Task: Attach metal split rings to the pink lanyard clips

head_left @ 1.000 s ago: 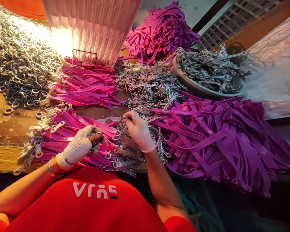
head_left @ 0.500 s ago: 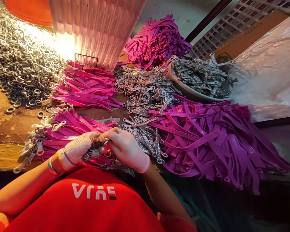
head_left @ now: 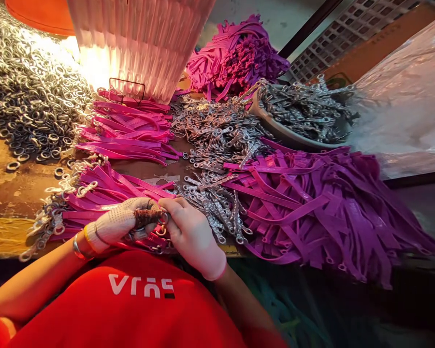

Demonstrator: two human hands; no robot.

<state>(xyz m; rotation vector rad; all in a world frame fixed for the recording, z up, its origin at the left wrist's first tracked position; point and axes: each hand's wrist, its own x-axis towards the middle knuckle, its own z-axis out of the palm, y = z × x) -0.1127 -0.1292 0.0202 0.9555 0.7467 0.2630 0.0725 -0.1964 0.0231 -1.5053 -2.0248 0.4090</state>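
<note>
My left hand (head_left: 118, 221), in a dotted knit glove with brown ribbed wrapping at the fingers, is closed in front of my chest. A metal ring (head_left: 164, 219) shows at its fingertips. My right hand (head_left: 194, 237), in a smooth white glove, meets it there with thumb and forefinger pinched at the ring. Other metal bits under the left palm are partly hidden. Beneath and behind the hands lie pink straps (head_left: 112, 186) with metal rings and links at their left ends.
Loose metal rings (head_left: 32, 96) are heaped at the left, twisted metal chain pieces (head_left: 217, 130) in the middle. A bowl (head_left: 286, 133) holds more chain pieces. Purple straps (head_left: 311, 208) spread rightward; another strap pile (head_left: 239, 58) stands behind. A ribbed translucent sheet (head_left: 141, 43) hangs before the lamp.
My right hand has shifted slightly down and to the right, its fingers still at the left fingertips. The ring between the hands now shows more clearly.
</note>
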